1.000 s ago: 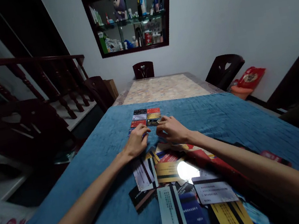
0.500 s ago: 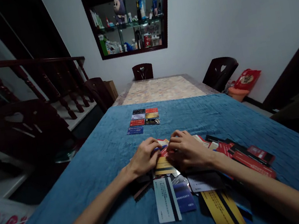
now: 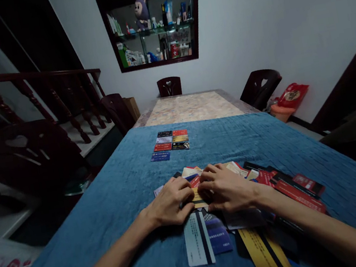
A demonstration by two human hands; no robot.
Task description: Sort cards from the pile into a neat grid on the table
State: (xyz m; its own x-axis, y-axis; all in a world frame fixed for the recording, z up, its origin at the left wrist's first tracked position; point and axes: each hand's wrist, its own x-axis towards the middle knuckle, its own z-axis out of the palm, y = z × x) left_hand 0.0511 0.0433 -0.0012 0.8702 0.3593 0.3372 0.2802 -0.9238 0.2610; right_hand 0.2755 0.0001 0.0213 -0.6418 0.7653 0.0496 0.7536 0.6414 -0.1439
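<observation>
- Our left hand (image 3: pixel 170 201) and right hand (image 3: pixel 226 187) rest, fingers curled, on the loose card pile (image 3: pixel 274 181); grip unclear.
- We judge the cards thin, stiff, slippery: lift by edges.

print on cards (image 3: pixel 211 232) too small, unreadable

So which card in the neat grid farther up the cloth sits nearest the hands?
The blue card, alone in the grid's front row on the left; the others lie in pairs behind it.

You sit in a home dining room: a long table (image 3: pixel 194 105) with wooden chairs (image 3: pixel 169 86), a staircase railing (image 3: pixel 37 91), a cluttered wall cabinet (image 3: pixel 152 21).
</observation>
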